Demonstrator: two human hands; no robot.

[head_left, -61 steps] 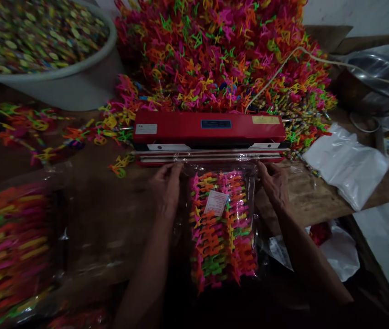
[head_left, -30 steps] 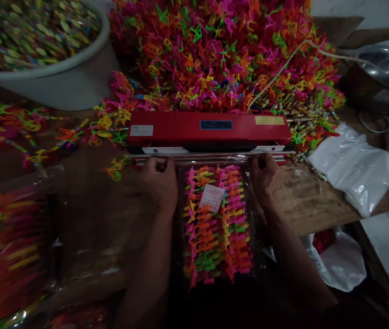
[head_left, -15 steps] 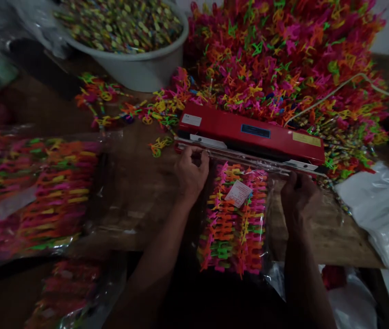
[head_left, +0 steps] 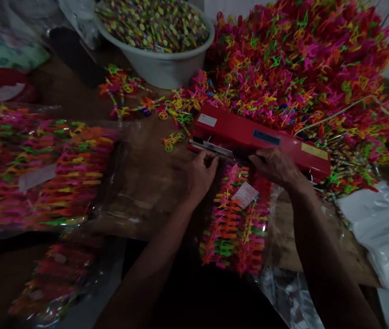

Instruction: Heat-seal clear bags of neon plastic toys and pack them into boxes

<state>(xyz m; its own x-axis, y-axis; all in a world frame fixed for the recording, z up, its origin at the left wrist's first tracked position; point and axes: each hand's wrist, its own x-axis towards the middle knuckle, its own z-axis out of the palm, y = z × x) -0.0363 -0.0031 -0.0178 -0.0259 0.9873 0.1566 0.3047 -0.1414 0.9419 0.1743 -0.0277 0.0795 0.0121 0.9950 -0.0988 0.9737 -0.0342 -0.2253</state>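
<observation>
A clear bag of bright plastic toys [head_left: 237,224] with a white label lies in front of me, its open end in the jaw of a red heat sealer [head_left: 259,139]. My left hand [head_left: 201,173] pinches the bag's top edge at the sealer's left end, fingers closed. My right hand [head_left: 276,165] lies palm down on the sealer's lid near its middle, fingers stretched over it.
A huge pile of loose coloured toys [head_left: 300,68] rises behind the sealer. A white basin [head_left: 163,68] of small pieces stands at the back. Filled bags [head_left: 40,164] lie at the left, white plastic bags [head_left: 382,228] at the right, all on a wooden table [head_left: 146,183].
My right hand left the bag's right corner and moved up onto the sealer's lid. My head turned left, bringing the filled bags and the basin into view.
</observation>
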